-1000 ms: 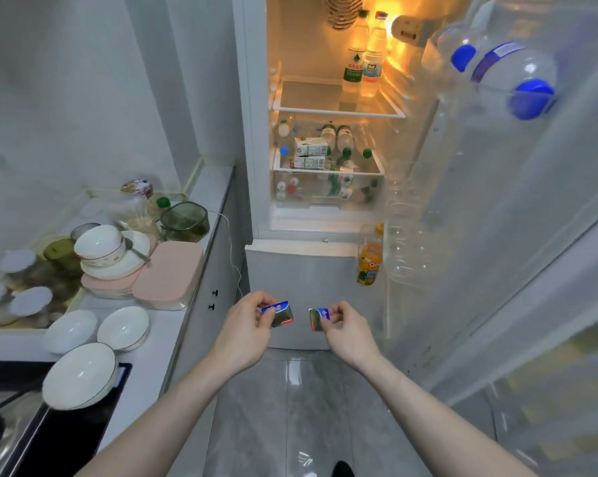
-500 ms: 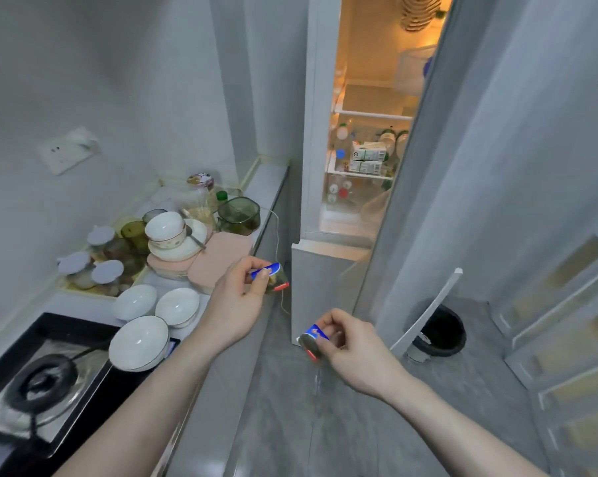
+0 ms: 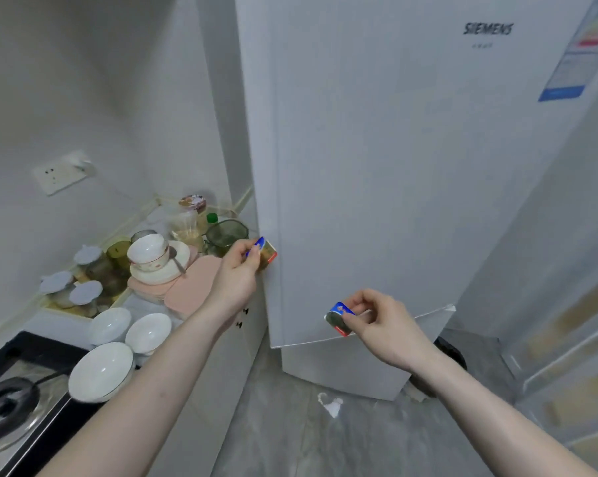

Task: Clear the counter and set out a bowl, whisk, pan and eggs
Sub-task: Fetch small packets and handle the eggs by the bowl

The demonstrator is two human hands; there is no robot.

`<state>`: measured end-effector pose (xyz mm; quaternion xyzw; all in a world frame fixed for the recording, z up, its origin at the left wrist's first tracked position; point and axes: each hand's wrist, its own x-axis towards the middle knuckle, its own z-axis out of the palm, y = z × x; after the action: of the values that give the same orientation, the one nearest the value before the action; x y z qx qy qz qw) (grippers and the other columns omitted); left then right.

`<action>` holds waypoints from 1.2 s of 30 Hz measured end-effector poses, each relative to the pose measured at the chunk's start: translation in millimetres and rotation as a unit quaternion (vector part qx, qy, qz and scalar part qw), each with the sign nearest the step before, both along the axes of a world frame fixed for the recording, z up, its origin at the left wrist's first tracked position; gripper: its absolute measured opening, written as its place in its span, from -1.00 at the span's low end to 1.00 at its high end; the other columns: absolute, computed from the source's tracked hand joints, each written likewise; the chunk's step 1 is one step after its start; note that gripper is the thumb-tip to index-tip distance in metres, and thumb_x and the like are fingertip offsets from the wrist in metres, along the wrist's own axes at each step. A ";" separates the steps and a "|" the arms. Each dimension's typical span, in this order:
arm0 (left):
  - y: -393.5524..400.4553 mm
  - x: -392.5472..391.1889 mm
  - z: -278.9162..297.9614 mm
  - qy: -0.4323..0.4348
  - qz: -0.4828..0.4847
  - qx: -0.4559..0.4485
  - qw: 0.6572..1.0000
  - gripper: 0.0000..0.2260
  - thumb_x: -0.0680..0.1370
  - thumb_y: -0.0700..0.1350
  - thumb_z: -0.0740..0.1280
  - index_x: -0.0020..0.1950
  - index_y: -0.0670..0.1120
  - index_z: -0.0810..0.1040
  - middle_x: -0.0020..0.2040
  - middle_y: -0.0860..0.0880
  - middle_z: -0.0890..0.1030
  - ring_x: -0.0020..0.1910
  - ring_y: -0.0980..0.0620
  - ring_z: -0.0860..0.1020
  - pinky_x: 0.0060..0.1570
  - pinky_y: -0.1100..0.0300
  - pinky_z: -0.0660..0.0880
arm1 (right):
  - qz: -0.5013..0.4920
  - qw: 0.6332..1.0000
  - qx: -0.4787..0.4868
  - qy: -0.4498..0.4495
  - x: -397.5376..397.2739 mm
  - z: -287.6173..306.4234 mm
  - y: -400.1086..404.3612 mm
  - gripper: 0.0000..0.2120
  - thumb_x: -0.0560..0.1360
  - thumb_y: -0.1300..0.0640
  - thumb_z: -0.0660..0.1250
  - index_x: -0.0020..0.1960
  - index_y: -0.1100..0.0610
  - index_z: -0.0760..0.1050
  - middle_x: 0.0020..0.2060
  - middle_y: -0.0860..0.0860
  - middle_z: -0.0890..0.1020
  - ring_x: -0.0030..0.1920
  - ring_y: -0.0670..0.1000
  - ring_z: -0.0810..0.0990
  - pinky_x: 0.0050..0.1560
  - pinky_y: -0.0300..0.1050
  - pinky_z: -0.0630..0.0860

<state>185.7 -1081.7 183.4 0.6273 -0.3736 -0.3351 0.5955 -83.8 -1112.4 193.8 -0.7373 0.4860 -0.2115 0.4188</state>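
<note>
Two small packets are being pinched, one (image 3: 267, 253) in the left hand (image 3: 234, 280), one (image 3: 339, 318) in the right hand (image 3: 382, 323); three white bowls (image 3: 101, 371) are sitting on the desk (image 3: 142, 304) beside the closed fridge (image 3: 377, 166).

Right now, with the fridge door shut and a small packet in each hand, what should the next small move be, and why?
Probably turn left and set both packets down on the counter. The left hand pinches one packet and the right hand pinches another, so neither is free, and the fridge door is shut.
</note>
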 end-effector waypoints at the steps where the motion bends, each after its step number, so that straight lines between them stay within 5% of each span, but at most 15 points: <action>1: -12.4 -1.8 2.9 0.001 0.023 0.003 1.000 -0.81 0.49 0.18 0.29 -0.03 0.15 0.63 -0.02 0.05 0.66 0.04 0.03 0.56 0.32 -0.12 0.44 | -0.002 1.000 -0.007 -0.001 -7.8 2.0 -13.4 -0.98 0.53 0.07 0.41 -0.06 -0.04 0.59 -0.18 -0.11 0.70 -0.35 -0.20 0.56 -0.29 -0.29 0.43; 9: -93.4 12.5 3.0 -0.084 0.113 0.048 0.989 -0.77 0.43 0.31 0.19 -0.06 0.27 0.55 0.14 -0.02 0.63 0.14 -0.10 0.62 0.24 -0.26 0.53 | -0.013 0.999 -0.018 -0.027 -36.0 19.7 -83.5 -0.97 0.54 0.13 0.40 -0.05 0.01 0.59 -0.27 -0.15 0.68 -0.37 -0.16 0.57 -0.22 -0.09 0.56; 14: -120.8 -8.9 20.7 -0.171 0.110 0.069 0.977 -0.88 0.68 -0.03 0.19 0.07 -0.02 0.50 0.36 -0.07 0.49 0.29 -0.06 0.50 0.30 0.03 0.41 | -0.010 0.999 -0.012 -0.040 -34.8 24.0 -118.6 -0.96 0.55 0.12 0.39 -0.05 -0.01 0.60 -0.26 -0.16 0.69 -0.37 -0.17 0.57 -0.28 -0.18 0.51; 17: -143.8 -3.2 14.1 -0.188 0.103 0.063 0.975 -0.86 0.68 -0.04 0.20 0.06 -0.06 0.51 0.27 -0.11 0.53 0.25 -0.11 0.52 0.30 -0.03 0.42 | -0.011 0.999 -0.023 -0.042 -26.5 25.5 -139.7 -0.96 0.55 0.13 0.40 -0.05 0.00 0.60 -0.25 -0.13 0.68 -0.39 -0.21 0.55 -0.27 -0.28 0.49; 21: -169.6 1.6 7.4 -0.190 0.082 0.072 0.976 -0.86 0.69 -0.03 0.19 -0.04 0.09 0.47 0.45 -0.13 0.46 0.43 -0.16 0.44 0.42 -0.08 0.36 | -0.020 0.998 -0.029 -0.051 -13.1 25.3 -166.5 -0.95 0.54 0.14 0.40 -0.05 0.00 0.60 -0.24 -0.12 0.69 -0.39 -0.22 0.55 -0.33 -0.40 0.43; 24: -186.7 3.0 6.1 -0.195 0.063 0.069 0.976 -0.86 0.70 -0.04 0.20 -0.02 0.09 0.48 0.58 -0.04 0.33 0.48 -0.03 0.40 0.34 0.12 0.34 | -0.022 0.998 -0.029 -0.046 -3.0 25.5 -184.3 -0.94 0.54 0.13 0.41 -0.07 -0.03 0.60 -0.26 -0.18 0.68 -0.37 -0.23 0.55 -0.32 -0.40 0.44; 27: -207.5 7.6 7.0 -0.187 0.052 0.065 0.979 -0.86 0.70 -0.05 0.20 -0.02 0.07 0.49 0.58 0.00 0.33 0.42 0.07 0.42 0.20 0.25 0.27 | -0.021 0.998 -0.027 -0.043 6.1 27.0 -201.2 -0.93 0.54 0.12 0.41 -0.07 -0.04 0.60 -0.26 -0.20 0.69 -0.36 -0.20 0.56 -0.25 -0.27 0.50; 32: -230.3 9.2 6.7 -0.191 0.052 0.064 0.978 -0.89 0.70 -0.05 0.20 0.02 0.09 0.49 0.46 -0.01 0.47 0.36 -0.08 0.51 0.10 0.19 0.33 | -0.018 0.999 -0.021 -0.044 19.7 28.1 -226.9 -0.91 0.55 0.17 0.40 -0.06 -0.01 0.61 -0.27 -0.15 0.71 -0.35 -0.19 0.58 -0.20 -0.20 0.54; 36: -230.8 10.7 2.2 -0.195 0.030 0.063 0.978 -0.89 0.70 -0.05 0.20 0.12 0.07 0.53 0.61 -0.01 0.25 0.53 0.04 0.35 0.23 0.25 0.26 | -0.006 0.999 -0.017 -0.041 23.7 25.4 -242.4 -0.91 0.54 0.17 0.41 -0.05 -0.01 0.61 -0.28 -0.16 0.70 -0.34 -0.19 0.59 -0.17 -0.18 0.57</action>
<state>196.4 -1312.6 185.6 0.7274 -0.4418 -0.2115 0.4807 -60.1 -1354.8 219.2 -0.7326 0.4689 -0.2521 0.4242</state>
